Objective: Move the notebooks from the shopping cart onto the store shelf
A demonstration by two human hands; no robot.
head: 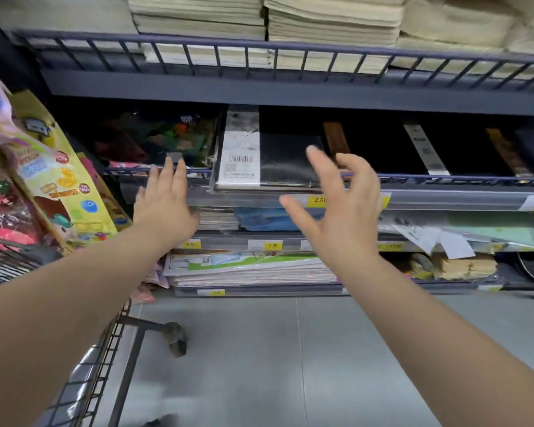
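My left hand (164, 204) and right hand (336, 211) hang empty, fingers loosely spread, before the dark metal store shelf (290, 87); the plastic-wrapped black notebook with a white barcode band (269, 155) lies flat at the front of the middle tier between them. Bright printed packets (59, 180) crowd my left, above the wire shopping cart (105, 349) on the grey tiled floor (259, 365). Cream paper stacks (321, 23) fill the tier overhead.

The store shelf (290, 94) is matt dark painted metal; the black notebook (287, 161) wears glossy plastic wrap; the shopping cart (99, 359) is wire metal; floor (352, 349) smooth grey tile
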